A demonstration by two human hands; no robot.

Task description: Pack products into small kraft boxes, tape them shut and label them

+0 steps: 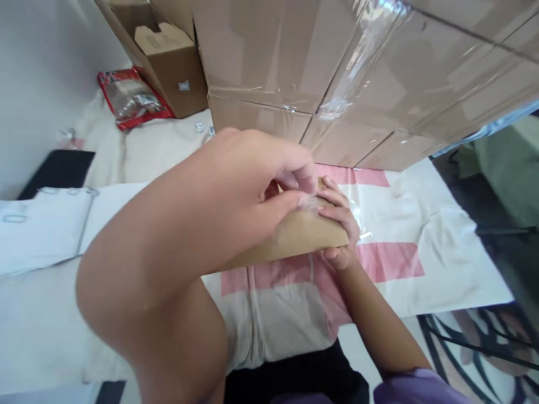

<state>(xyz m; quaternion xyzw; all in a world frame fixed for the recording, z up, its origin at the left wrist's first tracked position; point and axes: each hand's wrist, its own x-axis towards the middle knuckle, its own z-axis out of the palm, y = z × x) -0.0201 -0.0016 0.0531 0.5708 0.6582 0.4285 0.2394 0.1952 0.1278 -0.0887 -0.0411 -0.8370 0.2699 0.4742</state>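
A flat brown cardboard box (309, 233) lies before me on the cloth, partly covered by my left forearm. My left hand (273, 174) reaches over it, thumb and fingertips pinched on a piece of clear tape (309, 203) at the box's surface. Around the box's right end, my right hand (341, 221) is closed, with fingers over the top and the thumb at the near lower edge. The left part of the box is hidden behind my left arm.
Taped cardboard cartons (357, 84) are stacked behind my hands. At the back left stand an open carton (179, 78) and a red-edged clear packet (132, 98). White sheets (42, 230) lie at left; the table has a pink-and-white cloth (442, 247).
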